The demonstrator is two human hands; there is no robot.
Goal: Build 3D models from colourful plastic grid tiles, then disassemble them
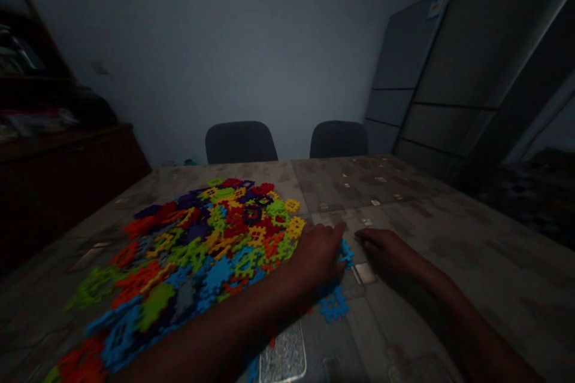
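Observation:
My left hand reaches over the right side of a heap of plastic interlocking pieces. Its thumb and index finger are closed around a blue interlocking piece, partly hidden by the hand. Just to the right is my right hand, its fingers pressed together in a pinch low over the table. The dim light hides whether anything is between them. Nearer to me, below the left hand, another blue interlocking piece with a square frame shape lies flat. Yellow pieces lie just beyond the left hand.
The patterned table stretches ahead and to the right. Two dark chairs stand at its far edge, before a pale wall. A dark wooden cabinet stands at left, a tall panelled wardrobe at right. The room is dim.

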